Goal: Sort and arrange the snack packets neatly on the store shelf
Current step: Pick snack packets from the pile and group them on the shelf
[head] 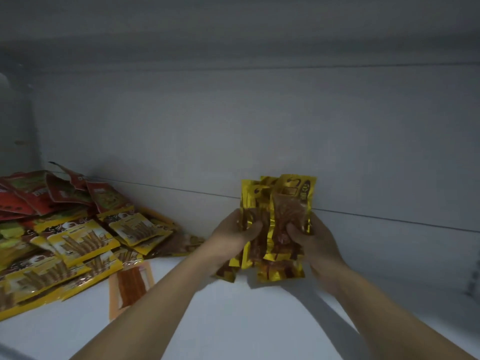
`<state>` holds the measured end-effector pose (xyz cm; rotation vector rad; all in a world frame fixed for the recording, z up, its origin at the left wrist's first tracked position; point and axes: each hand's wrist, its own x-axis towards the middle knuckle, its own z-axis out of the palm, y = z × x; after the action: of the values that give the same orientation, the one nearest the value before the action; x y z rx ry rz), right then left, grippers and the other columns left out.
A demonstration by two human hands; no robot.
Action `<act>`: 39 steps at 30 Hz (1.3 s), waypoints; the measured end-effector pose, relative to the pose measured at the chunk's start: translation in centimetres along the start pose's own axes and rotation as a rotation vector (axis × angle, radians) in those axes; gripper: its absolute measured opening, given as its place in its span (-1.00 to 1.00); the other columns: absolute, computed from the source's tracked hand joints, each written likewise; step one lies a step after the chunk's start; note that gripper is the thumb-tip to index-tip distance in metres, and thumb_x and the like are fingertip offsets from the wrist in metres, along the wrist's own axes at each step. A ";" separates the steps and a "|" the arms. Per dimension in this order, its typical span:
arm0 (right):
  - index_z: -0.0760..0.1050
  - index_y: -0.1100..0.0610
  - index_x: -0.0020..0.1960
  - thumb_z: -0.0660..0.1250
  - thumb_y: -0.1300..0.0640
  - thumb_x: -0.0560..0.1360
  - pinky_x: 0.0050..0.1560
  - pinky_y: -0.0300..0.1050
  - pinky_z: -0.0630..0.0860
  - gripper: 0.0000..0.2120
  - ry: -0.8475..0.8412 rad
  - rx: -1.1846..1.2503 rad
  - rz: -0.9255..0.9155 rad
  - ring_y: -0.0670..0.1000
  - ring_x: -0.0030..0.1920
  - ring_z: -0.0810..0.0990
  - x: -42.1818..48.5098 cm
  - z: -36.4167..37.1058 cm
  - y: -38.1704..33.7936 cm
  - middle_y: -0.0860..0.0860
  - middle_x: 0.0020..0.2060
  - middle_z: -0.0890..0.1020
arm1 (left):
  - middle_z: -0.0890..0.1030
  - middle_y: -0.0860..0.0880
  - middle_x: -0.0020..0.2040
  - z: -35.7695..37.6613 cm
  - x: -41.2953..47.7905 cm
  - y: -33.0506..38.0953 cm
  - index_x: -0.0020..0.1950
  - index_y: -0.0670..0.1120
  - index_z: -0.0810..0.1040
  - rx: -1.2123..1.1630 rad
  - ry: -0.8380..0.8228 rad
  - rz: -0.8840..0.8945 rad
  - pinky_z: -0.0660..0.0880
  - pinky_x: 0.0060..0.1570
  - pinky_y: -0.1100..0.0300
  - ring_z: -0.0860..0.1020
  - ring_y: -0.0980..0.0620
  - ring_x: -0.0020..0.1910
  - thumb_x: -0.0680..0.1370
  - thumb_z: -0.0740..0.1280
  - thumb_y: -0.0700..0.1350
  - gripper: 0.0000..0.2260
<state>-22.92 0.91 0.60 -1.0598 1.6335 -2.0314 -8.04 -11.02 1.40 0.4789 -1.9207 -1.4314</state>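
Both my hands hold one bunch of gold snack packets (279, 203) upright over the white shelf (233, 320), near its back wall. My left hand (235, 233) grips the bunch's left side and my right hand (310, 240) grips its right side, thumbs on the front. The packets have clear windows that show brown strips. A loose pile of yellow packets (78, 245) with stick pictures lies at the left of the shelf. Behind it lie red packets (59, 193). One orange packet (131, 284) lies flat beside the pile.
The shelf's white back wall (259, 131) stands right behind the held bunch. The underside of the shelf above (233, 27) hangs overhead. A side wall (18, 126) closes the left end. Bare shelf surface spreads under and to the right of my arms.
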 end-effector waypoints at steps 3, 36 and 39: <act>0.51 -0.03 0.21 0.39 0.23 0.54 0.21 0.12 0.54 -0.70 -0.015 -0.221 -0.004 0.06 0.12 0.64 -1.1 -2.5 0.8 -0.01 0.09 0.68 | 0.70 0.01 -0.01 2.3 0.6 -0.7 0.11 -0.04 0.58 -0.008 -0.084 0.031 0.56 0.11 0.07 0.65 0.00 0.05 0.33 0.54 -0.04 -0.62; 0.65 0.15 0.00 0.56 0.29 0.32 -0.05 -0.05 0.58 -0.73 0.035 0.084 0.203 0.03 -0.11 0.73 -2.3 -5.6 4.2 0.00 -0.13 0.74 | 0.62 -0.08 0.28 3.4 -1.2 -3.1 0.35 -0.02 0.51 -0.325 -0.092 -0.092 0.49 0.25 -0.15 0.59 -0.09 0.25 0.51 0.33 0.08 -0.57; 0.65 0.14 0.02 0.56 0.28 0.31 -0.06 -0.05 0.58 -0.70 0.048 0.097 0.207 0.02 -0.11 0.73 -2.4 -5.7 4.1 -0.02 -0.12 0.74 | 0.57 0.01 0.35 3.3 -1.0 -3.4 0.39 0.13 0.47 -0.483 -0.171 -0.151 0.44 0.29 -0.25 0.54 -0.08 0.32 0.59 0.05 0.29 -0.53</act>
<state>-26.15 5.25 -4.41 -0.7803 1.5788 -1.9897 -10.02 -9.24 -2.65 0.2812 -1.6064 -2.0166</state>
